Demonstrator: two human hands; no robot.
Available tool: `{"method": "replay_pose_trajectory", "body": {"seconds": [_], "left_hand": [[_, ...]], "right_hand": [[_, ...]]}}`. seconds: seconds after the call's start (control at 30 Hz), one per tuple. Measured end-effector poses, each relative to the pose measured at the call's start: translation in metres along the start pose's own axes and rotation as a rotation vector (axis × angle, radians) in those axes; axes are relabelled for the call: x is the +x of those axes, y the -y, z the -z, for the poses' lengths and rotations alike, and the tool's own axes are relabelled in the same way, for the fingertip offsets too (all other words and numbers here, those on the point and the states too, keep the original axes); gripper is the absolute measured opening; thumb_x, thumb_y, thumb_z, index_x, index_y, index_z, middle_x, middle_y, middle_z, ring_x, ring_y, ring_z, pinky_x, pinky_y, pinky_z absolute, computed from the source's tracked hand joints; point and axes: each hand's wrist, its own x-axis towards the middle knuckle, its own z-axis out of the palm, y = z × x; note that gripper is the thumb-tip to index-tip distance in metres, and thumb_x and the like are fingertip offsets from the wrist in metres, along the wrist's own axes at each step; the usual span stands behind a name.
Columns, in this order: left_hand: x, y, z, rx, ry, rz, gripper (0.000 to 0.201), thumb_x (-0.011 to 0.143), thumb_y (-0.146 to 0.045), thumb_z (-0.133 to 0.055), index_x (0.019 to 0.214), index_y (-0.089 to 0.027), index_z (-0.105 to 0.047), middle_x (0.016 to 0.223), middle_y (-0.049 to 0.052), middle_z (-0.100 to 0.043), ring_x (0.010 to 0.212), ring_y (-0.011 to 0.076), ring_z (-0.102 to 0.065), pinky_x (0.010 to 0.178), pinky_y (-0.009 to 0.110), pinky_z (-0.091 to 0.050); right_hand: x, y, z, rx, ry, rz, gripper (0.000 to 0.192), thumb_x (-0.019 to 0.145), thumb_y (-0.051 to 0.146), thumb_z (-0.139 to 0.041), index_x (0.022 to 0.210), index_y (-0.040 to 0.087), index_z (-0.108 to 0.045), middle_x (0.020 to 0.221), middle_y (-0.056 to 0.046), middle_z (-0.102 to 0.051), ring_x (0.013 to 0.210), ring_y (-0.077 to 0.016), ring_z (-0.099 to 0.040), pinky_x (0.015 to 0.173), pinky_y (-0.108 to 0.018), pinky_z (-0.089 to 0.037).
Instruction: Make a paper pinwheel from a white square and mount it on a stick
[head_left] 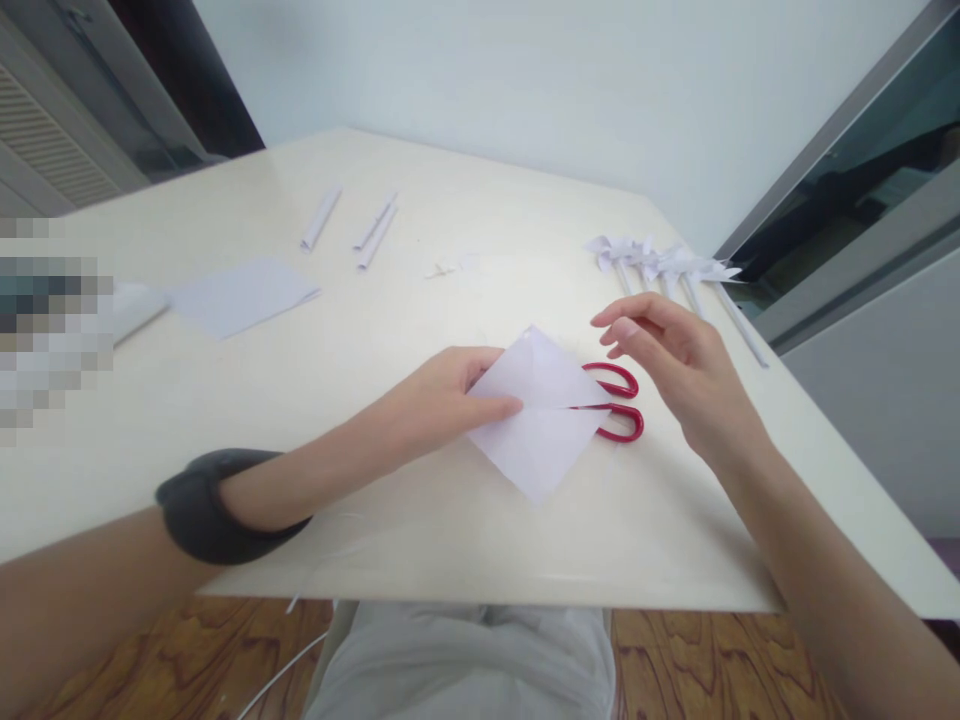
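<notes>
My left hand (442,400) pinches the left corner of a white square of paper (536,415), held diamond-wise just above the cream table (450,520). A cut or crease runs across the paper's middle. Red-handled scissors (619,405) lie on the table under the paper's right corner, only their handles showing. My right hand (675,360) hovers above the scissor handles with its fingers spread and nothing in it. A dark band sits on my left forearm.
Several finished white paper pinwheels on sticks (667,265) lie at the table's far right edge. Rolled paper sticks (375,230) and a folded white sheet (240,295) rest at the far left. A window frame borders the right side.
</notes>
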Motion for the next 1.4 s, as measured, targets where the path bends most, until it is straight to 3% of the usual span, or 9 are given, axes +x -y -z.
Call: {"method": "replay_pose_trajectory", "body": {"seconds": [0.17, 0.3, 0.53, 0.7, 0.9, 1.1, 1.27, 1.4], "left_hand": [[-0.001, 0.000, 0.002, -0.049, -0.083, -0.046, 0.028, 0.080, -0.027, -0.054, 0.107, -0.025, -0.063, 0.099, 0.000, -0.069, 0.093, 0.0250, -0.066, 0.071, 0.029, -0.050], [-0.002, -0.002, 0.001, -0.081, -0.114, -0.041, 0.030, 0.081, -0.026, -0.055, 0.109, -0.027, -0.063, 0.099, -0.001, -0.070, 0.092, 0.0240, -0.067, 0.070, 0.028, -0.051], [-0.002, -0.001, -0.001, -0.112, -0.171, -0.058, 0.022, 0.076, -0.028, -0.064, 0.096, -0.025, -0.068, 0.091, -0.004, -0.073, 0.080, 0.0187, -0.068, 0.060, 0.022, -0.049], [-0.002, -0.005, -0.004, -0.189, -0.196, 0.056, 0.026, 0.071, -0.036, -0.068, 0.091, -0.020, -0.069, 0.088, 0.001, -0.075, 0.076, 0.0201, -0.068, 0.058, 0.024, -0.051], [-0.002, -0.005, -0.005, -0.106, -0.198, 0.123, 0.031, 0.069, -0.043, -0.067, 0.084, -0.016, -0.070, 0.081, 0.005, -0.074, 0.074, 0.0227, -0.068, 0.056, 0.027, -0.050], [-0.001, -0.005, -0.004, -0.054, -0.180, 0.114, 0.033, 0.070, -0.045, -0.066, 0.083, -0.016, -0.069, 0.080, 0.006, -0.073, 0.074, 0.0245, -0.068, 0.055, 0.028, -0.050], [-0.001, -0.007, -0.002, -0.049, -0.083, 0.123, 0.038, 0.072, -0.046, -0.064, 0.093, -0.015, -0.068, 0.090, 0.009, -0.073, 0.084, 0.0285, -0.068, 0.066, 0.034, -0.054], [-0.001, -0.006, -0.002, -0.045, -0.147, 0.112, 0.036, 0.070, -0.047, -0.064, 0.087, -0.016, -0.069, 0.082, 0.007, -0.073, 0.075, 0.0260, -0.068, 0.057, 0.030, -0.052]], "right_hand": [[0.006, -0.011, 0.011, -0.124, 0.153, -0.118, 0.019, 0.081, 0.040, -0.062, 0.083, 0.021, -0.060, 0.091, 0.001, -0.060, 0.081, -0.0144, -0.059, 0.068, -0.029, -0.050], [0.006, -0.018, 0.010, -0.225, 0.239, -0.090, 0.011, 0.082, 0.031, -0.062, 0.079, 0.021, -0.060, 0.093, -0.001, -0.060, 0.083, -0.0161, -0.060, 0.073, -0.033, -0.051], [0.001, -0.008, 0.004, -0.355, 0.050, 0.160, 0.006, 0.083, 0.016, -0.059, 0.079, 0.019, -0.061, 0.091, -0.002, -0.059, 0.084, -0.0157, -0.058, 0.073, -0.031, -0.047], [-0.007, 0.003, -0.010, -0.408, -0.111, 0.314, 0.010, 0.079, 0.007, -0.059, 0.082, 0.016, -0.059, 0.090, -0.005, -0.058, 0.083, -0.0152, -0.056, 0.072, -0.029, -0.046], [-0.017, 0.010, -0.022, -0.400, -0.198, 0.424, 0.010, 0.078, 0.006, -0.059, 0.081, 0.014, -0.061, 0.090, -0.008, -0.058, 0.084, -0.0167, -0.057, 0.074, -0.031, -0.048], [-0.020, 0.007, -0.024, -0.433, -0.282, 0.567, 0.017, 0.076, 0.006, -0.060, 0.084, 0.021, -0.062, 0.090, -0.006, -0.057, 0.083, -0.0192, -0.057, 0.069, -0.035, -0.050], [-0.020, 0.007, -0.025, -0.421, -0.310, 0.566, 0.020, 0.077, 0.008, -0.061, 0.089, 0.024, -0.060, 0.092, -0.007, -0.057, 0.087, -0.0224, -0.058, 0.072, -0.039, -0.050], [-0.020, 0.007, -0.025, -0.394, -0.284, 0.526, 0.018, 0.078, 0.014, -0.063, 0.093, 0.023, -0.058, 0.092, -0.008, -0.058, 0.090, -0.0238, -0.058, 0.078, -0.042, -0.050]]}}
